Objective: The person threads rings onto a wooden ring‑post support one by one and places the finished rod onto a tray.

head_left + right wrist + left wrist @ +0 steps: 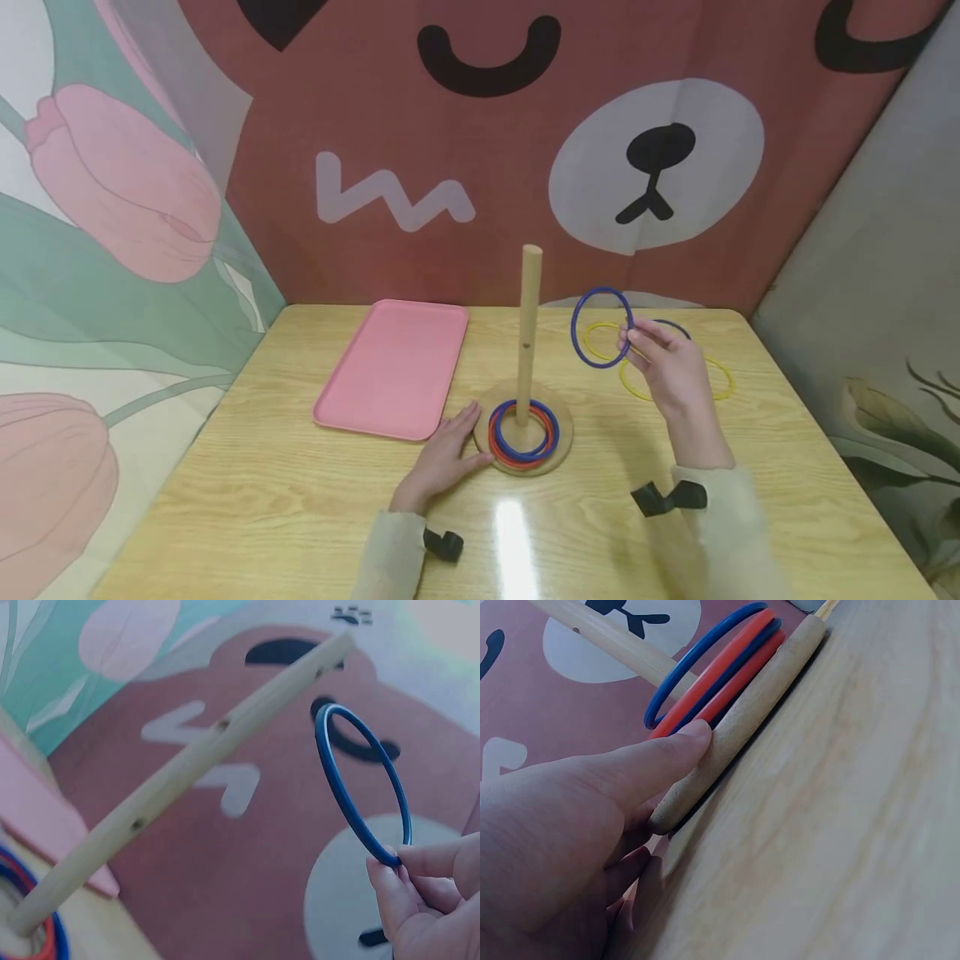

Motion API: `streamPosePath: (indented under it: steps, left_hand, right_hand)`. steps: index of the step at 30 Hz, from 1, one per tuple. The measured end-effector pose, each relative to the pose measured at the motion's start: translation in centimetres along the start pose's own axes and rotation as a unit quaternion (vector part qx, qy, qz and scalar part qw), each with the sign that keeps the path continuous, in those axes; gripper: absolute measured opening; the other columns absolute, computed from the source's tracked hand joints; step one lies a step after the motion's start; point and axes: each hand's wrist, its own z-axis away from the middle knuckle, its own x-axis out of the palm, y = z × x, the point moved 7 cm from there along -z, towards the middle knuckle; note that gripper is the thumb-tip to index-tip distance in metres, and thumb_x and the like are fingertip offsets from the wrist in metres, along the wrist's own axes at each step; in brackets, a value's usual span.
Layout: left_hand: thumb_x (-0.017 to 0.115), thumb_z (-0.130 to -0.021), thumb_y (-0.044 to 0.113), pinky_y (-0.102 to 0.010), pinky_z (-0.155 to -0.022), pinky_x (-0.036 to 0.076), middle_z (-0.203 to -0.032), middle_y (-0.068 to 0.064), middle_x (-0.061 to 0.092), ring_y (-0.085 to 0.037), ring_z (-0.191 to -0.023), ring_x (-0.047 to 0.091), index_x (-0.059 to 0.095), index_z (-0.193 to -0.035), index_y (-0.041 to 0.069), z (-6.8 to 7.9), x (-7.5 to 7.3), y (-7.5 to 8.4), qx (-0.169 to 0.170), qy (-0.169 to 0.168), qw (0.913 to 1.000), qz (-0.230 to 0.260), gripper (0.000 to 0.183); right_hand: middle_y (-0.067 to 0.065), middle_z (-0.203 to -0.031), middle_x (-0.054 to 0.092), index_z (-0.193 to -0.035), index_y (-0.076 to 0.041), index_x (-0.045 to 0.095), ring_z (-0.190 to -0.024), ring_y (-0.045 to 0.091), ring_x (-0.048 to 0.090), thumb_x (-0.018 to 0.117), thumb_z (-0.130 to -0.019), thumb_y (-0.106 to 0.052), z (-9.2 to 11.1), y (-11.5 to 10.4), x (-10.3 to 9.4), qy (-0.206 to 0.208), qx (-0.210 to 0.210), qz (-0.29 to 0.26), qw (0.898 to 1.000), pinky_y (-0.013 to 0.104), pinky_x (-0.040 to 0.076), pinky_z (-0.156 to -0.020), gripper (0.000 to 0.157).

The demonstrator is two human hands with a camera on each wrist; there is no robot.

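A wooden peg stand, with an upright peg [529, 325] on a round wooden base [564, 429], stands on the table. Several blue and red rings [712, 679] lie stacked around the foot of the peg. My left hand [442, 458] holds the base at its left edge, thumb over the rim near the rings; some of its fingers are hidden in the left wrist view. Off to the right of the peg, my right hand [671, 367] pinches a blue ring [341, 791] between thumb and fingers. That ring is held up in the air, tilted, apart from the peg.
A pink tray [393, 367] lies to the left of the stand. Behind my right hand, yellow rings [731, 383] and another blue ring [678, 327] lie on the table [262, 500]. A printed cloth [360, 267] hangs along the table's back edge.
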Motion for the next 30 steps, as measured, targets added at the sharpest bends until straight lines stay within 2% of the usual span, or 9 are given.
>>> streamPosePath:
  steps: [6,10,17,23,30]
  left_hand:
    - [0.062,-0.088,0.051,-0.047,-0.124,0.016,-0.161,-0.007,0.023,-0.026,-0.149,0.024,0.027,-0.153,0.010,-0.1,0.1,-0.1,0.000,-0.001,1.0000,-0.001,0.085]
    - [0.061,-0.088,0.054,-0.046,-0.124,0.016,-0.162,-0.005,0.022,-0.024,-0.150,0.023,0.026,-0.153,0.011,-0.1,0.4,-0.3,-0.004,-0.004,1.0000,-0.001,0.086]
    - [0.061,-0.088,0.056,-0.047,-0.124,0.016,-0.162,-0.004,0.022,-0.025,-0.150,0.023,0.026,-0.154,0.012,-0.1,0.4,-0.5,-0.005,-0.002,1.0000,0.005,0.086]
    - [0.061,-0.088,0.055,-0.046,-0.124,0.016,-0.162,-0.004,0.022,-0.025,-0.150,0.023,0.026,-0.153,0.011,-0.1,0.3,-0.3,-0.003,-0.002,1.0000,0.003,0.086]
    - [0.061,-0.088,0.054,-0.046,-0.124,0.016,-0.162,-0.005,0.022,-0.025,-0.150,0.023,0.027,-0.153,0.010,-0.1,0.3,-0.2,-0.001,-0.001,1.0000,0.003,0.085]
  right_hand:
    - [0.004,-0.088,0.074,-0.096,-0.004,0.072,-0.081,0.011,0.072,0.061,-0.091,0.002,-0.2,-3.2,2.1,-0.015,-0.032,-0.005,0.999,0.020,0.060,-0.079,0.014]
    - [0.005,-0.092,0.074,-0.100,-0.003,0.072,-0.083,0.010,0.072,0.066,-0.089,-0.003,-0.5,-4.8,3.6,-0.014,-0.040,0.015,0.999,0.022,0.059,-0.082,0.012]
    - [0.003,-0.093,0.073,-0.104,-0.006,0.071,-0.087,0.011,0.071,0.072,-0.086,-0.012,-0.8,-6.9,6.7,-0.003,-0.043,0.082,0.996,0.024,0.058,-0.086,0.019]
    - [0.006,-0.092,0.073,-0.104,-0.003,0.071,-0.085,0.012,0.071,0.070,-0.087,-0.005,-1.3,-7.4,9.0,-0.025,-0.042,0.069,0.996,0.024,0.059,-0.083,0.017]
    - [0.003,-0.091,0.071,-0.109,0.001,0.067,-0.085,0.011,0.071,0.066,-0.089,-0.004,-2.0,-6.5,10.1,-0.027,-0.033,0.113,0.993,0.024,0.060,-0.082,0.021]
